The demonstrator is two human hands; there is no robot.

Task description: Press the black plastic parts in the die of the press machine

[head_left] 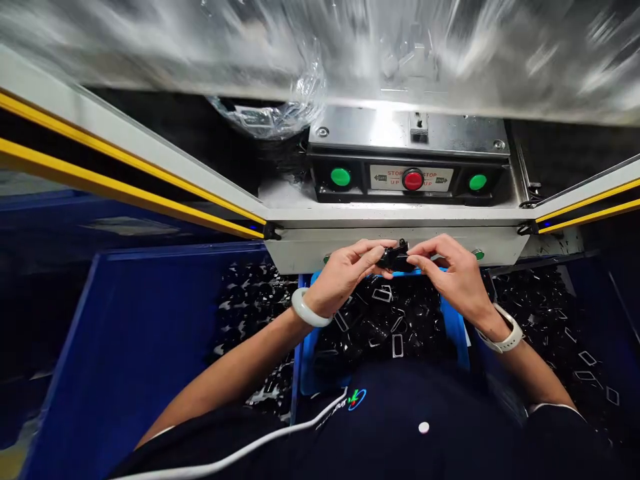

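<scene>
In front of the machine's pale ledge, my left hand (345,273) grips a small black part (396,256) between thumb and fingers. My right hand (457,277) pinches the same part at its right end, thumb and forefinger together. The part's exact kind cannot be made out, as my fingers cover much of it. Below both hands sits a blue bin (454,323) filled with shiny black pieces and several thin rectangular frames, one of them a silver-edged frame (397,345) near the bin's middle.
Beyond the ledge stands a control box with a green button (341,177), a red button (413,179) and another green button (477,182). Yellow-striped guards (200,212) flank the opening. Clear plastic (300,100) hangs behind. More black pieces (255,300) lie to the left and right.
</scene>
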